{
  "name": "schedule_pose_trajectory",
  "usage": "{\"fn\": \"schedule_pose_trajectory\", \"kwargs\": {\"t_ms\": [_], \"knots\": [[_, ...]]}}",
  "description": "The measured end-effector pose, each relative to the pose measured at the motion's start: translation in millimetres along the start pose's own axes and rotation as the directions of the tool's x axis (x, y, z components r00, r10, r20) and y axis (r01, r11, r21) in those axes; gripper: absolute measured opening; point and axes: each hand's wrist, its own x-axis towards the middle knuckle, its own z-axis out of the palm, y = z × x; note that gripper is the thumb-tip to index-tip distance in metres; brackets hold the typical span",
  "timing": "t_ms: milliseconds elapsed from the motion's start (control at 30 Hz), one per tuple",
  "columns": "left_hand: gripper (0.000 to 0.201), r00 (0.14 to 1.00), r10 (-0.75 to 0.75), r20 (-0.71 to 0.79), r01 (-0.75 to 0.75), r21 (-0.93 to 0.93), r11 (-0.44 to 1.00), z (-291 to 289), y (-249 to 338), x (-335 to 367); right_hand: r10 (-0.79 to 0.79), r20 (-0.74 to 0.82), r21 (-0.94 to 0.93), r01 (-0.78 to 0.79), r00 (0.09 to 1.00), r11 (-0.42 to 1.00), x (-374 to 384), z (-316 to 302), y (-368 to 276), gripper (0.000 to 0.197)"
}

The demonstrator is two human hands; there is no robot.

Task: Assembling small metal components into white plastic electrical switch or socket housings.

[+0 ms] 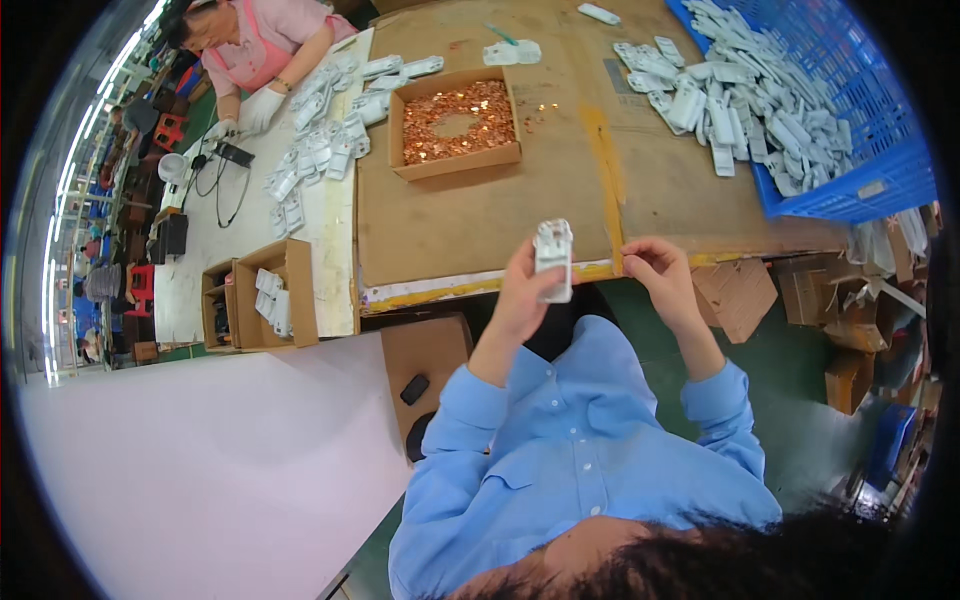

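Evidently, left fingers (521,264) grip a white casing (555,243); whether pinched right fingers (655,249) hold anything is unclear

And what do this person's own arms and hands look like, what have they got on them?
The left hand and right hand are both bare, with no gloves. Light blue sleeves cover the upper arms and stop partway down the forearms, matching the buttoned shirt. I see no watch on either wrist; rings would be too small to tell.
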Motion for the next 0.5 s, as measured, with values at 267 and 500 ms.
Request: {"fn": "schedule_pose_trajectory", "kwargs": {"t_ms": [267, 500], "knots": [[0.039, 0.997, -0.037, -0.069, 0.054, 0.251, 0.967, 53, -34, -25, -0.127, -0.148, -0.001, 0.128, 0.981, 0.992, -49, 4, -5, 0.009], [0.034, 0.977, 0.211, 0.008, -0.163, 0.665, 0.729, 48, -46, -39, -0.254, 0.027, -0.391, 0.244, 0.967, 0.888, -53, 27, -5, 0.009]]}}
